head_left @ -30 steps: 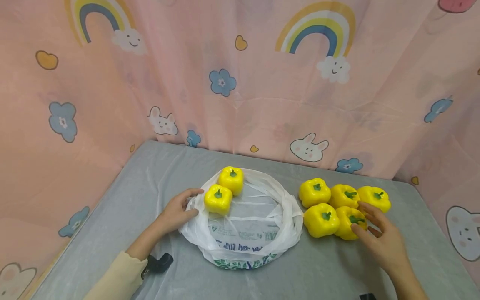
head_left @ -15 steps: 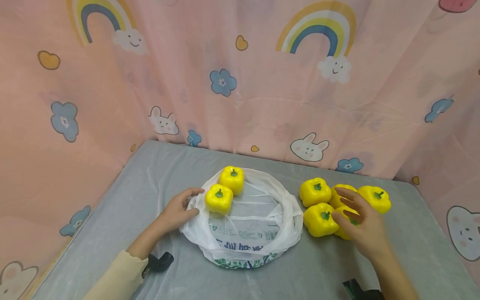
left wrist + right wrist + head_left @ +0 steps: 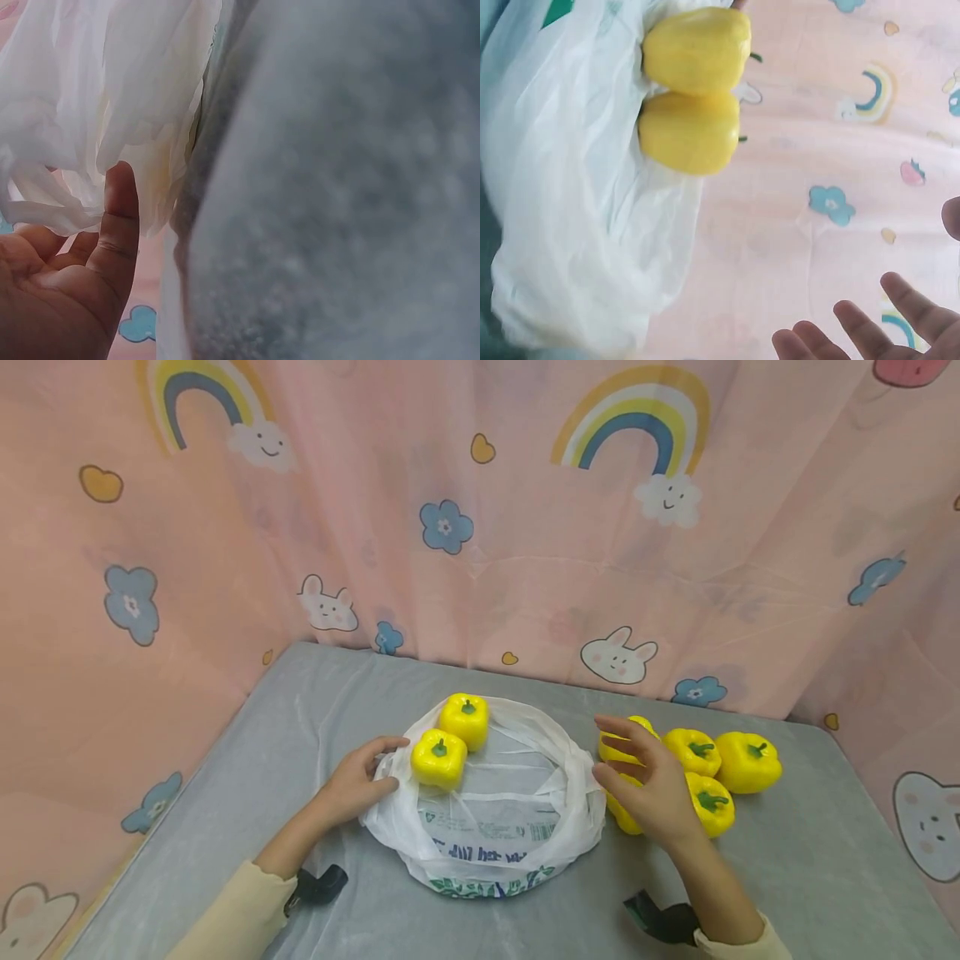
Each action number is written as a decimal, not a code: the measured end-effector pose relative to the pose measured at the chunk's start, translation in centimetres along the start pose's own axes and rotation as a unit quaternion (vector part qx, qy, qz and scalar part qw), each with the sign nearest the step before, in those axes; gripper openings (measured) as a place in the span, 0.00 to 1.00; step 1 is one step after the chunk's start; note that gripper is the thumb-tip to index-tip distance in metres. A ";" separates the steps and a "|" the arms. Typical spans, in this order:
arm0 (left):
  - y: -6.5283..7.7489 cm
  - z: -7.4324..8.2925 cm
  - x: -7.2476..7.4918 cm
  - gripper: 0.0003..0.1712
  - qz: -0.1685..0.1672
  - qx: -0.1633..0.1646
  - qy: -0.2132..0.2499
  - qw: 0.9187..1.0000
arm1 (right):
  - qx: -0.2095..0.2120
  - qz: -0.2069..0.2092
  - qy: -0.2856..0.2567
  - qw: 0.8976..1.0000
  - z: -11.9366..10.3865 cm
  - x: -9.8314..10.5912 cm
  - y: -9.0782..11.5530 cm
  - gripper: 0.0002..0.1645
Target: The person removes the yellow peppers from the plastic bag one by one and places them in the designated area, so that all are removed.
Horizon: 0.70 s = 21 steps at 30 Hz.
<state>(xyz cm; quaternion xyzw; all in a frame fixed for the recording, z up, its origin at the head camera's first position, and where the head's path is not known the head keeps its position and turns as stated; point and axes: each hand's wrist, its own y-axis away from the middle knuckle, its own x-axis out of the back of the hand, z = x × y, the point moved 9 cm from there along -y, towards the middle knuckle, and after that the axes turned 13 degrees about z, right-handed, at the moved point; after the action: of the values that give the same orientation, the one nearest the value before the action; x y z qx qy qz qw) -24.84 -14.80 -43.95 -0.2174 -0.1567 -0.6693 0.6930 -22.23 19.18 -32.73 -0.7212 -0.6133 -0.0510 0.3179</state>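
Note:
A white plastic bag with blue and green print lies spread on the table, its mouth facing up. Two yellow bell peppers sit at the bag's left side, a front pepper and a back pepper. My left hand touches the bag's left rim with fingers and thumb spread; the left wrist view shows the thumb against the plastic. My right hand, fingers extended and holding nothing, hovers right of the bag. It partly hides two of several yellow bell peppers grouped there, including a near pepper.
The grey-covered table meets a pink patterned curtain at the back and sides. Farther right in the group sit one pepper and another pepper. Black wrist devices stick out below both hands.
My right hand has moved left from over the right-hand peppers to beside the bag's right rim, carrying nothing. The left hand, bag and peppers stay where they were.

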 end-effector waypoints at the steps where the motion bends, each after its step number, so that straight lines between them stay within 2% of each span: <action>1: 0.0 0.0 0.0 0.29 0.002 0.000 -0.003 1.000 | -0.003 -0.002 -0.008 1.000 -0.2 -0.4 -0.1 0.31; 7: 0.0 -0.1 -0.2 0.29 0.004 -0.001 -0.009 1.000 | -0.018 -0.022 -0.061 0.998 -1.0 -3.2 -0.5 0.30; 13: -0.1 -0.2 -0.1 0.29 0.006 -0.004 -0.012 1.000 | -0.009 -0.037 -0.123 0.992 -2.0 -6.3 -0.7 0.27; 17: -0.1 -0.2 -0.1 0.29 0.004 -0.005 -0.009 1.000 | -0.008 -0.054 -0.138 0.989 -2.6 -8.7 -0.4 0.27; 21: -0.1 -0.2 -0.1 0.29 0.004 -0.007 -0.010 1.000 | -0.038 -0.077 -0.145 0.986 -2.5 -11.0 -0.1 0.27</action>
<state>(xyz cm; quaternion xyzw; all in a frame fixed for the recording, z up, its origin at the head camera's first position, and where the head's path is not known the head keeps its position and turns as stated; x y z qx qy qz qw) -25.00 -14.78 -44.15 -0.2293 -0.1577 -0.6658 0.6923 -24.21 8.49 -35.83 -0.6834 -0.7041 0.0065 0.1928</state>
